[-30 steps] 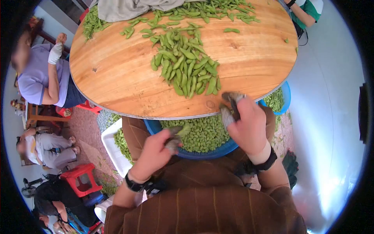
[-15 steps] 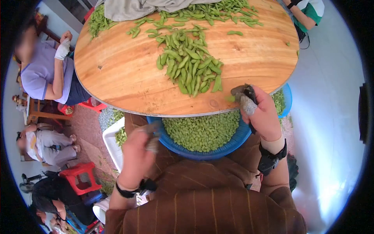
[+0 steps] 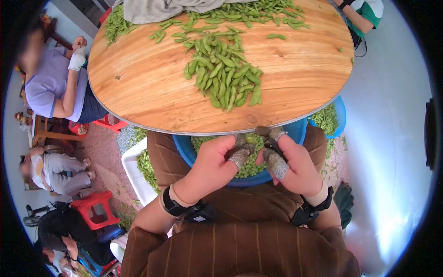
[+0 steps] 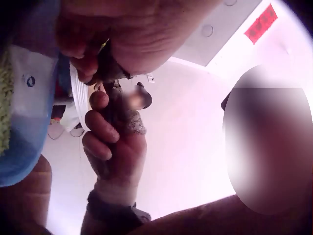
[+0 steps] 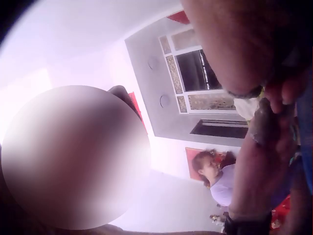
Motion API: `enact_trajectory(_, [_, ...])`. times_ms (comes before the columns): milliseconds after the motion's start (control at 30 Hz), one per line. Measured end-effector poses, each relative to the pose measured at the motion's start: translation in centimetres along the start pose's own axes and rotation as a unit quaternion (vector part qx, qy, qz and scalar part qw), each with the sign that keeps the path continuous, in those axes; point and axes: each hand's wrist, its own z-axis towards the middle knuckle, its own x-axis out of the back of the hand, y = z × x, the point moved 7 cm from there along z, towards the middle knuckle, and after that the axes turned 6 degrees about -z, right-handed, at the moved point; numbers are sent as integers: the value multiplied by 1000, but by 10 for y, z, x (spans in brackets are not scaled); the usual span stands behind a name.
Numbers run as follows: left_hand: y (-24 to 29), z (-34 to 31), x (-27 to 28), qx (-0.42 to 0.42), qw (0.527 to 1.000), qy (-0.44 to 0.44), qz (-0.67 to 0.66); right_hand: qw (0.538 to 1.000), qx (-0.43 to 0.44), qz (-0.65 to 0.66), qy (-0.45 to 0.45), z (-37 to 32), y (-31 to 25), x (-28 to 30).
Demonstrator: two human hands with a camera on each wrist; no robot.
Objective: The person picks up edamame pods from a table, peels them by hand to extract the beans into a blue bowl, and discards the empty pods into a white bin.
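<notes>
Above a blue basin [image 3: 296,131] of shelled green beans [image 3: 249,170], both hands meet just off the table's near edge, their fingertips wrapped in grey and dark coverings. A small piece of green pod [image 3: 249,138] shows between them, mostly hidden by the fingers. My left hand [image 3: 210,162] has its thumb and fingers curled on it from the left; my right hand [image 3: 295,165] pinches from the other side. In the left wrist view my right hand [image 4: 116,144] has its fingers curled. A heap of green pods [image 3: 224,76] lies on the round wooden table [image 3: 143,87].
More pods and a grey cloth [image 3: 152,11] lie at the table's far side. Another blue basin [image 3: 340,117] stands right, a white tray [image 3: 131,173] left. One person in purple [image 3: 50,90] sits left; others are beyond. A red stool [image 3: 94,207] stands lower left.
The left hand has moved right and up from over the lap, and the right hand has come down and left from the table edge with its pod, so the two now meet.
</notes>
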Motion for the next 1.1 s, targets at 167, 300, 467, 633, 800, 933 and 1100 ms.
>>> enact_trajectory(167, [28,-2,-10,-113,941,-18,318,998,-11,-58,-8,6,16,-8])
enact_trajectory(300, [26,-6,-15,-143,919,-7,367,991,3,-126,32,11,26,-5])
enact_trajectory(467, [-2,-7,-7,-4,970,-68,233,998,-15,-49,22,9,37,-11])
enact_trajectory(633, [-12,-8,-4,12,1000,3,-28,999,3,33,-26,1,29,-15])
enact_trajectory(800, [-16,-6,-10,74,988,-3,-133,997,-27,67,-41,-3,25,-18])
enact_trajectory(933, [-26,-5,-9,39,995,-3,-92,996,-34,84,-22,-4,29,-17])
enact_trajectory(1100, [-9,-3,-10,-92,987,-1,132,971,-90,215,-54,-2,46,-24])
